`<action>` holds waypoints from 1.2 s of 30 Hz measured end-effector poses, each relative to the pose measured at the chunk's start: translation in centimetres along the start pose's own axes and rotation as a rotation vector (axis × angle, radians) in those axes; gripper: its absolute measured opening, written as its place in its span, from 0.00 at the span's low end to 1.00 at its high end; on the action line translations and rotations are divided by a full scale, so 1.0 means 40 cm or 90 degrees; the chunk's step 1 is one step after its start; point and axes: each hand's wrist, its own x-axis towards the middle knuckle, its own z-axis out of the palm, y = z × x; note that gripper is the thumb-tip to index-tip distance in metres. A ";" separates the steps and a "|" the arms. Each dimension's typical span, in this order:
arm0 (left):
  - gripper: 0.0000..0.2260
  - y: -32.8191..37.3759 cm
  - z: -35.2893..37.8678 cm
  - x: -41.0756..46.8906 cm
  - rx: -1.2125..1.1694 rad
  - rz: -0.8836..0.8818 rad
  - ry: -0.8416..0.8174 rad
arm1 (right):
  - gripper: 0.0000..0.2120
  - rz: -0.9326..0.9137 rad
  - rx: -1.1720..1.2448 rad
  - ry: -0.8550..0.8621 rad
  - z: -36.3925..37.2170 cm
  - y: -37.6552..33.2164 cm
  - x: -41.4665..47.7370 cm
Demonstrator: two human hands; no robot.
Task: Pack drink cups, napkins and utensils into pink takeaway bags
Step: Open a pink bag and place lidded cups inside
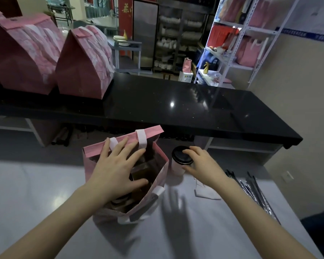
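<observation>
An open pink takeaway bag [148, 136] with white handles stands on the white table in front of me. My left hand [114, 169] lies spread over its mouth, fingers straight, thumb reaching inside; a dark cup lid shows deep in the bag. Just right of the bag stands a pale cup with a black lid [179, 156]. My right hand [200, 163] curls round that cup's lid, fingers on the far rim and thumb on the near side. A white napkin [207, 192] lies on the table under my right wrist. Wrapped utensils [251, 187] lie in a row at the right.
Two closed pink bags [26, 58] [84, 66] stand on the black counter [176, 105] behind the table, at the left. White shelving [241, 34] with more pink bags stands at the far right. The white table [36, 193] stretches left of the bag.
</observation>
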 end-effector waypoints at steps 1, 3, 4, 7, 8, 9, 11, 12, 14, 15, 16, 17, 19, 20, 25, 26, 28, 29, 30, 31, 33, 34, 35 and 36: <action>0.41 0.004 0.000 0.000 -0.001 -0.002 0.003 | 0.31 0.019 -0.024 -0.042 0.015 0.013 0.026; 0.41 0.009 -0.002 -0.003 -0.008 -0.003 0.006 | 0.38 0.040 -0.055 -0.100 0.044 0.032 0.078; 0.40 0.010 -0.002 -0.005 -0.006 -0.003 0.006 | 0.40 0.049 -0.060 -0.118 0.058 0.039 0.103; 0.39 0.006 -0.002 -0.014 0.013 -0.008 0.010 | 0.42 0.077 -0.045 -0.136 0.095 0.055 0.158; 0.39 0.004 -0.003 -0.016 0.018 -0.010 0.012 | 0.41 0.078 -0.034 -0.134 0.105 0.059 0.167; 0.39 0.001 -0.004 -0.019 0.023 -0.013 0.013 | 0.41 0.073 -0.025 -0.130 0.113 0.061 0.171; 0.37 -0.004 -0.005 -0.023 0.022 -0.019 0.019 | 0.41 0.057 -0.015 -0.111 0.122 0.065 0.165; 0.36 -0.006 -0.005 -0.025 0.020 -0.024 0.024 | 0.41 0.045 -0.012 -0.101 0.124 0.065 0.157; 0.33 -0.006 -0.003 -0.027 0.017 -0.033 0.035 | 0.40 0.021 0.003 -0.096 0.121 0.061 0.134; 0.33 -0.007 -0.003 -0.028 0.016 -0.036 0.036 | 0.40 0.013 0.019 -0.098 0.119 0.057 0.121; 0.33 -0.008 -0.003 -0.027 0.021 -0.040 0.031 | 0.39 0.006 0.039 -0.101 0.116 0.052 0.108; 0.34 -0.009 -0.003 -0.027 0.032 -0.044 0.019 | 0.38 -0.001 0.057 -0.106 0.112 0.046 0.095; 0.36 -0.014 0.004 -0.024 0.058 -0.047 -0.003 | 0.37 -0.015 0.068 -0.112 0.101 0.033 0.069; 0.36 -0.017 0.009 -0.022 0.067 -0.047 -0.007 | 0.37 -0.018 0.064 -0.110 0.092 0.027 0.059; 0.37 -0.028 0.020 -0.015 0.058 -0.048 -0.006 | 0.36 -0.036 0.097 -0.041 -0.051 -0.006 0.033; 0.37 -0.030 0.022 -0.013 0.057 -0.047 -0.006 | 0.36 -0.050 0.116 -0.023 -0.099 -0.016 0.031; 0.37 -0.031 0.026 -0.009 0.053 -0.049 -0.004 | 0.36 -0.090 0.137 0.017 -0.201 -0.042 0.029; 0.37 -0.031 0.028 -0.007 0.048 -0.051 -0.001 | 0.35 -0.109 0.140 0.039 -0.250 -0.058 0.026; 0.36 -0.032 0.030 -0.005 0.041 -0.054 0.002 | 0.35 -0.125 0.143 0.057 -0.295 -0.079 0.023; 0.36 -0.033 0.030 -0.002 0.033 -0.058 0.007 | 0.35 -0.140 0.151 0.073 -0.335 -0.102 0.020; 0.37 -0.036 0.028 0.003 0.015 -0.062 0.013 | 0.35 -0.178 0.187 0.093 -0.394 -0.152 0.016; 0.37 -0.037 0.026 0.004 0.009 -0.061 0.017 | 0.34 -0.196 0.218 0.089 -0.413 -0.178 0.014; 0.38 -0.039 0.024 0.005 0.003 -0.059 0.023 | 0.34 -0.213 0.249 0.069 -0.422 -0.205 0.014; 0.38 -0.043 0.021 0.005 -0.006 -0.055 0.031 | 0.34 -0.226 0.274 0.036 -0.421 -0.233 0.015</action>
